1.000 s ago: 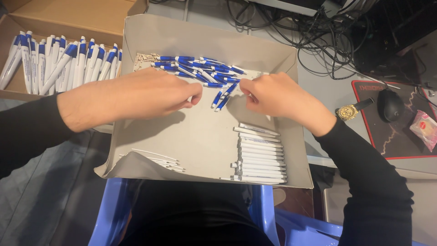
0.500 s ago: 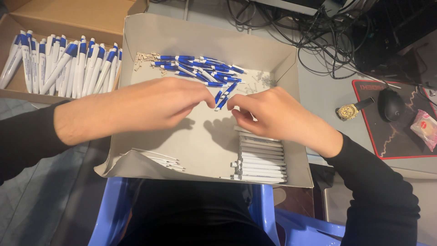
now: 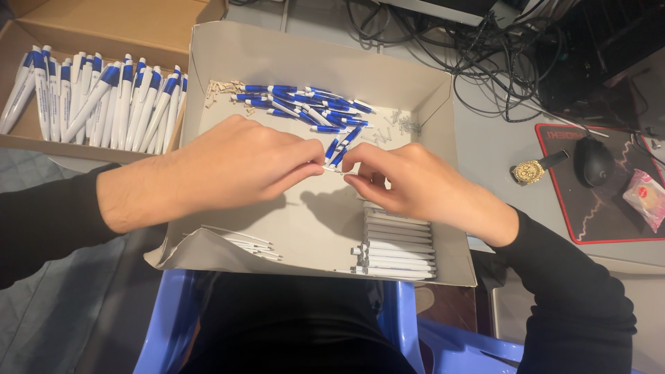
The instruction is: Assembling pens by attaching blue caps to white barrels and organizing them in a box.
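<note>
My left hand (image 3: 235,170) and my right hand (image 3: 409,183) meet over the middle of a shallow grey cardboard tray (image 3: 312,62). Between their fingertips they pinch one small thin white pen part (image 3: 338,170); a little spring seems to sit on it. Just beyond the fingers lies a heap of blue pen pieces (image 3: 305,107). A stack of white pen barrels (image 3: 398,246) lies at the tray's front right, under my right wrist. Thin white refills (image 3: 246,242) lie at the front left. Small springs (image 3: 405,125) are scattered at the back right.
A brown cardboard box (image 3: 104,21) at the left holds a row of finished white-and-blue pens (image 3: 90,97). On the desk to the right are a gold wristwatch (image 3: 533,170), a black mouse (image 3: 594,161) on a red-edged mat, a pink packet (image 3: 648,197) and tangled cables (image 3: 499,48). A blue plastic stool (image 3: 166,325) is below.
Both hands have drawn back from the blue heap toward the tray's middle and closed together on the small white part.
</note>
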